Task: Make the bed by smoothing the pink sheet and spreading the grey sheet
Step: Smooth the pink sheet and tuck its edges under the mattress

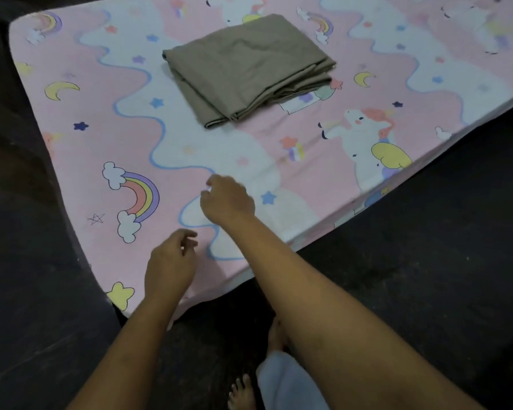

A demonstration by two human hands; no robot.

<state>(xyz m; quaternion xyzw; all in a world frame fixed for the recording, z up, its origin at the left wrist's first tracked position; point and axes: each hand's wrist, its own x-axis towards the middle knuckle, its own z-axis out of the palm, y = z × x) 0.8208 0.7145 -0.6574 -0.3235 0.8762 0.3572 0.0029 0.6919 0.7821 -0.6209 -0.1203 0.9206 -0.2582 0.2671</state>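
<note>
From where I watch, my left hand (172,261) hangs over the near corner of the pink sheet (80,149), its fingers loosely curled and holding nothing, and my right hand (227,199) is a little further in over the same sheet, fingers bent and also empty; whether either actually touches the cloth I cannot tell. The pink sheet covers the bed (347,217) and looks mostly flat, with only faint ripples near the front edge. The grey sheet (249,69) lies folded on top of it, well beyond both hands, toward the middle of the bed. Its long axis runs diagonally, from the near-left corner up to the far-right, and the stacked folded edges face the near-right side, toward the unicorn print. My worry is that if I smooth the pink sheet with the folded bundle still resting on it, the cloth under the bundle will stay pinned and bunch around it, or a sweep will push the bundle askew. When I reach for the grey sheet, I judge that grabbing only the top layer at those stacked edges would let it unfold lopsided and drag across the pink sheet, pulling it off the near corner. Leaning that far over the bed could also crease the front edge where my arms cross it.
</note>
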